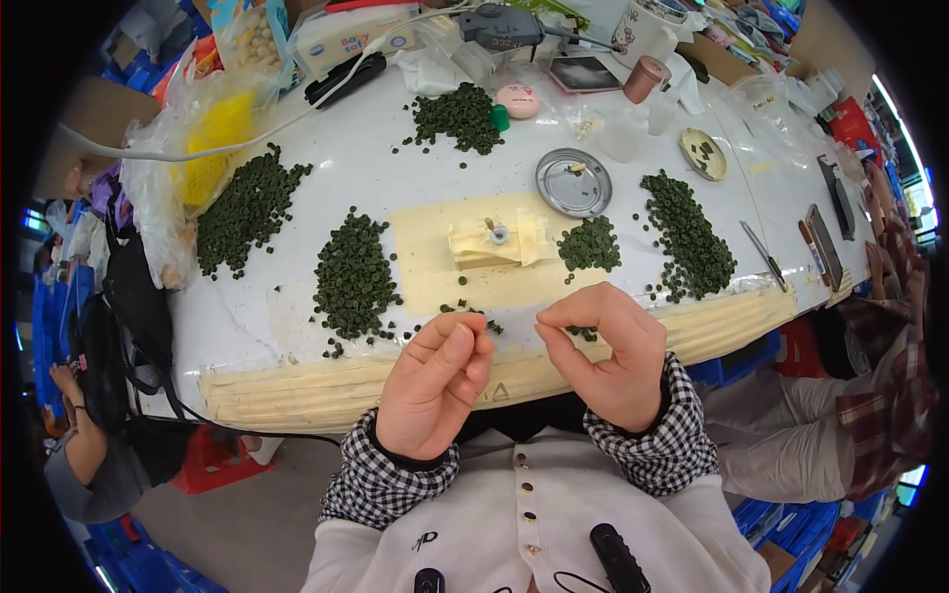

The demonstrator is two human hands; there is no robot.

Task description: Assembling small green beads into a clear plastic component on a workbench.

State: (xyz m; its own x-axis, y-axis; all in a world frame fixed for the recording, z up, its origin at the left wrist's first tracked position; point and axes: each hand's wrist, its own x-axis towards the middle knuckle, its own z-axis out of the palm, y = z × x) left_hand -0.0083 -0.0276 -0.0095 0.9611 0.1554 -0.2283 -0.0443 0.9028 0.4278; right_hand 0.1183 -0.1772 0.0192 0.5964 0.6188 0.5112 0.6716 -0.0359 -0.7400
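Observation:
My left hand (435,383) is curled above the table's front edge, its thumb pressed against the fingers. To its right, my right hand (615,358) makes a pinch of thumb and forefinger. Whatever either pinch holds is too small to make out. Just beyond both hands stands a small tape-covered block (482,261) with a metal stud (498,234) on top, on a yellowish taped patch (420,237). A few small dark green pieces lie under my fingertips. Piles of the same round pieces flank the block: a small pile (590,245) at its right and a larger pile (354,282) at its left.
More green heaps lie at far left (247,210), back (460,119) and right (689,239). A round metal lid (573,184) and a cream dish (704,156) sit beyond. A pointed tool (763,255) and a phone (824,245) lie at right. Bags and clutter line the back.

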